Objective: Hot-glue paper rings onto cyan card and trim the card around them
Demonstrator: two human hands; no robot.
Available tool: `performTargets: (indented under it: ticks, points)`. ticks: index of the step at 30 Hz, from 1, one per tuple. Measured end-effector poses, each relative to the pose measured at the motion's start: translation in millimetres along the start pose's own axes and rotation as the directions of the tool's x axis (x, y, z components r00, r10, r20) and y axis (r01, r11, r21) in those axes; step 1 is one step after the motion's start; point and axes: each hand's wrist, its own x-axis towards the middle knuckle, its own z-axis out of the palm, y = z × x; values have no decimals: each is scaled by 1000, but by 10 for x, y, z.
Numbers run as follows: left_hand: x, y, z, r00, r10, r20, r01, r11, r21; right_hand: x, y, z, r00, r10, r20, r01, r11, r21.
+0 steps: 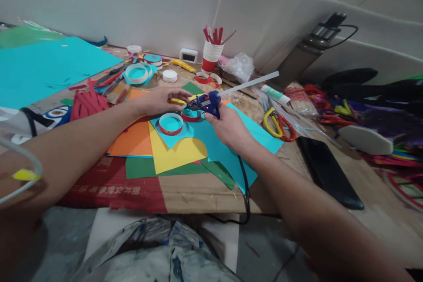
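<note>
My right hand (228, 125) grips a blue hot glue gun (209, 102) by its handle. A long translucent glue stick (249, 83) sticks out of the back of the gun. The dark nozzle points left, over a red-edged paper ring (191, 116) on blue paper. At the far left of that ring is my left hand (167, 99), thumb and fingers apart; whether they touch the ring I cannot tell. Nearer to me, a second red and white paper ring (171, 124) rests on a scalloped piece of blue paper (198, 134).
Yellow (175, 152), orange and green sheets lie beneath. On the right are scissors (279, 124), a black phone (328, 172) and a bottle (307, 53). A paper cup (211, 55) with red strips stands behind. The gun's black cord (245, 185) hangs over the front edge.
</note>
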Motion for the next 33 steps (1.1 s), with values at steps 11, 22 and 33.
performTargets:
  ticks: [11, 22, 33]
  points:
    - [-25, 88, -7, 999, -28, -21, 30, 996, 79, -21, -19, 2, 1000, -2, 22, 1, 998, 64]
    - [-33, 105, -3, 999, -29, -20, 30, 996, 85, -33, 20, -6, 999, -32, 22, 31, 997, 70]
    - [-35, 127, -10, 999, -34, -25, 37, 990, 140, -29, -22, -9, 999, -32, 20, 30, 996, 85]
